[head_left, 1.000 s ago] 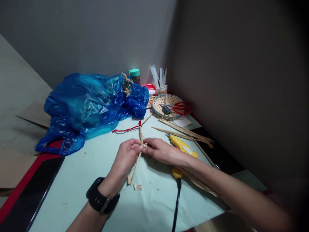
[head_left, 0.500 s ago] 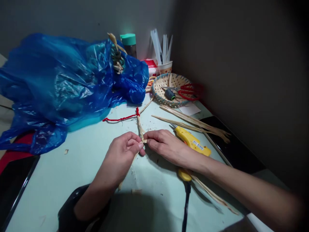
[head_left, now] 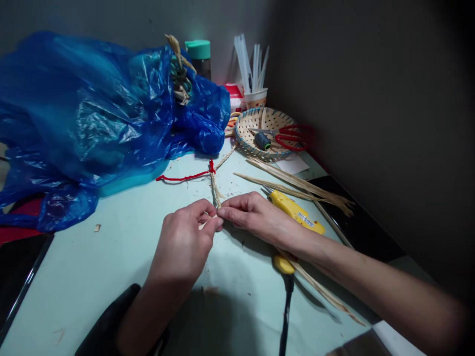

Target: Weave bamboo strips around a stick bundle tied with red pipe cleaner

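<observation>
A pale straw braid (head_left: 214,189) runs toward me over the table, its far end bound with red cord (head_left: 185,178). My left hand (head_left: 189,227) is closed, thumb and fingers pinching strands at the near end of the braid. Right against it, my right hand (head_left: 248,212) pinches the braid's near end between thumb and forefinger. The fingertips of both hands nearly touch and hide the crossing of the strands. Beside my right hand lies a yellow hot glue gun (head_left: 295,210), its nozzle pointing away to the left.
Loose straw strips (head_left: 300,183) lie right of the braid. Behind stands a woven basket (head_left: 243,131) holding red-handled scissors (head_left: 295,137) and a thread spool (head_left: 262,141). A big blue plastic bag (head_left: 111,113) fills the back left. The glue gun's black cord (head_left: 285,306) runs toward me.
My left hand has turned and drawn a strand in under its fingers. My right thumb and forefinger have closed in on the braid's end. The view has shifted slightly.
</observation>
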### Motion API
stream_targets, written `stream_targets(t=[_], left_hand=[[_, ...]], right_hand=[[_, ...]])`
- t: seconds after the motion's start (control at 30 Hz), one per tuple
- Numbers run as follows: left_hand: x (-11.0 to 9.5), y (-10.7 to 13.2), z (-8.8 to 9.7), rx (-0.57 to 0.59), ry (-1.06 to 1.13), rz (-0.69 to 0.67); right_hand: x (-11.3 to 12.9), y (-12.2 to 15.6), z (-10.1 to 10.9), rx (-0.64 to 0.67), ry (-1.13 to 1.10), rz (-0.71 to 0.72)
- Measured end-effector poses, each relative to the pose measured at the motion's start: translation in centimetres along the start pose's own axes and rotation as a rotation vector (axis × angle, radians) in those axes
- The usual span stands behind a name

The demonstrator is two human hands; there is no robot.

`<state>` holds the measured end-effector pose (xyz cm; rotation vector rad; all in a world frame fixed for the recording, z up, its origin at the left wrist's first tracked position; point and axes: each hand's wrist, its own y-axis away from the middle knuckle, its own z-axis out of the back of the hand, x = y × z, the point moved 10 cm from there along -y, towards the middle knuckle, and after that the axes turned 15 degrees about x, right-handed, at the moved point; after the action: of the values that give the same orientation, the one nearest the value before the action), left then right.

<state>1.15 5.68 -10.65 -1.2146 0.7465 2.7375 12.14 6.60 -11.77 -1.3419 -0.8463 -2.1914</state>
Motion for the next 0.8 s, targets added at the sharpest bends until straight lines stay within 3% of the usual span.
stream_targets(t=[0.27,0.37,0.47,0.57,0.67,0.77,0.8], left_hand=[[-1.1,0.7,0.9,-0.032,-0.022,-0.108],[-3.5,2.4,0.5,-0.186,-0.235,-0.237],[-5.9,4.6,-1.5,-0.37,-0.52,-0.401],[-6.6,5.6,-3.5,-0.463,-0.743,-0.417],[-6.8,5.5,-3.6,-0.42,-0.746,-0.445],[-6.0,4.0,-1.5,-0.256,-0.461,-0.414],[-5.0,3.4,-0.3,-0.239,-0.322,-0.339]], right_hand=[[0.5,0.4,0.6,-0.049,0.02,0.034],[0.2,0.6,0.7,-0.069,-0.067,0.055],[-0.4,0.6,0.3,-0.018,-0.282,0.037],[-0.4,0.3,-0.5,0.074,-0.466,0.026],[-0.1,0.3,-0.6,0.108,-0.459,0.06],[0.1,0.4,-0.4,0.101,-0.386,0.109],[0.3,0.5,-0.4,0.099,-0.37,0.129]])
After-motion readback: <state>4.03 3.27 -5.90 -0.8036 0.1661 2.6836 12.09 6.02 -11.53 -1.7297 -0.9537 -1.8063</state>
